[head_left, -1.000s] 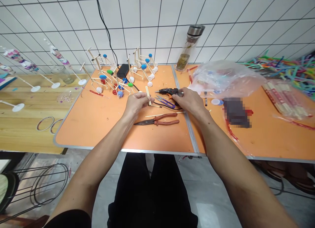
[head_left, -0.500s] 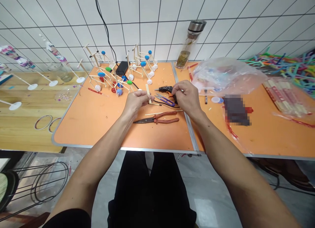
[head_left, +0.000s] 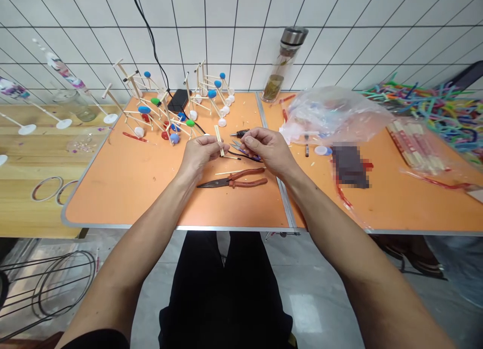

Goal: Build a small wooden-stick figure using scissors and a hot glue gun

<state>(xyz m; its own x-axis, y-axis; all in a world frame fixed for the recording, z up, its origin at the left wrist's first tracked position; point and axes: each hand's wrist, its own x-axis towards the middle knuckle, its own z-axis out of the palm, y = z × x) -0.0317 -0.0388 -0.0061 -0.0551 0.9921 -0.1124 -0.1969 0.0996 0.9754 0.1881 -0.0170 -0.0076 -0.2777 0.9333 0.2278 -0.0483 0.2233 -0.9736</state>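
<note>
Sticks (head_left: 218, 134), plus bottle (head_left: 283, 65) with leaves (head_left: 273, 85)

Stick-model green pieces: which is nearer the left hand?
The front green piece, just beyond the left hand; the rear green piece sits farther left.

Left sleeve (head_left: 97, 340): here it is, plain black and short, its hem curving across the arm.
Trousers (head_left: 226, 298): black again, roomy, both legs on view below the near edge of the desk (head_left: 124, 198).
Forearms (head_left: 153, 228): bare on both sides.
Left hand (head_left: 198, 157): bare.
Right hand (head_left: 269, 150): bare as well.
</note>
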